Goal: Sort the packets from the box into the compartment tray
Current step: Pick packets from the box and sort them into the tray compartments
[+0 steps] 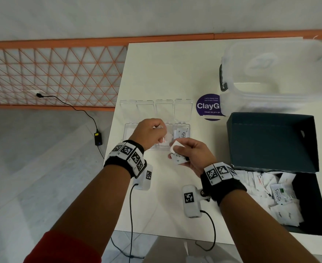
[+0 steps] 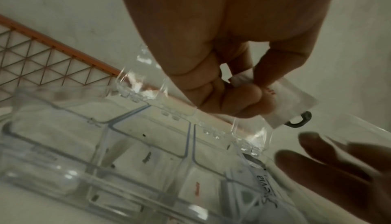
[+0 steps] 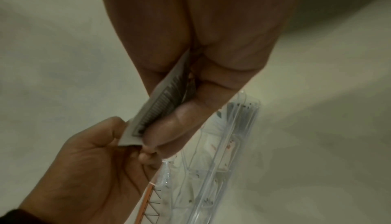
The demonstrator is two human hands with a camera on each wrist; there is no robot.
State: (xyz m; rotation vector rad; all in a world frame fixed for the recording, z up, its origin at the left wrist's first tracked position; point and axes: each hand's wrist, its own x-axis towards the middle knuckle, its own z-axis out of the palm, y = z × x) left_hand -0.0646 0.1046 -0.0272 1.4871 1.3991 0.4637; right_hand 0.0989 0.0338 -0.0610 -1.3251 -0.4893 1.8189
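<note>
The clear compartment tray [image 1: 128, 130] lies on the white table with its lids open. A Stevia packet [image 1: 182, 132] lies in its rightmost compartment and a red-printed packet [image 1: 164, 143] in the one beside it. My left hand [image 1: 163, 133] hovers over the tray and pinches a white red-printed packet [image 2: 292, 103] between thumb and fingers. Just in front of the tray, my right hand [image 1: 177, 153] grips a few packets: a plain white one [image 1: 175, 145] and a Stevia one [image 1: 179, 158]. In the right wrist view a barcode packet [image 3: 160, 110] shows. The dark box [image 1: 308, 215] at the right holds several packets.
The box's lid [image 1: 270, 145] stands upright behind it. A clear plastic container [image 1: 275, 73] sits at the back right, with a purple round sticker [image 1: 210, 107] next to it. The table's left edge runs close to the tray. Wrist cables hang over the front edge.
</note>
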